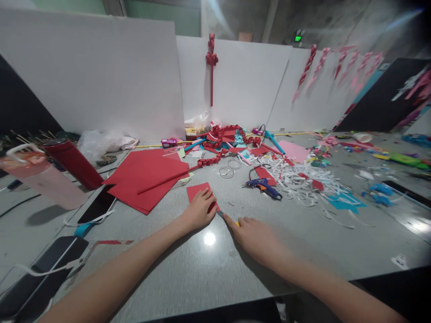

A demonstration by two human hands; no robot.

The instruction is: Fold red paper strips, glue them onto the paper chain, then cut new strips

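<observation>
A small piece of red paper lies on the grey table. Pressed flat over it is my left hand, its fingers spread and holding nothing. My right hand is closed round a craft knife, whose yellow handle mostly hides in the palm. The index finger stretches along the knife, and its blade meets the lower right edge of the paper, close to my left fingertips. Larger red sheets are stacked to the left, with a thin red rod across them.
Right of the paper rest a blue glue gun and a heap of white paper strips. Red twisted decorations crowd the back. A red flask, pink bottle and phones stand or lie at left.
</observation>
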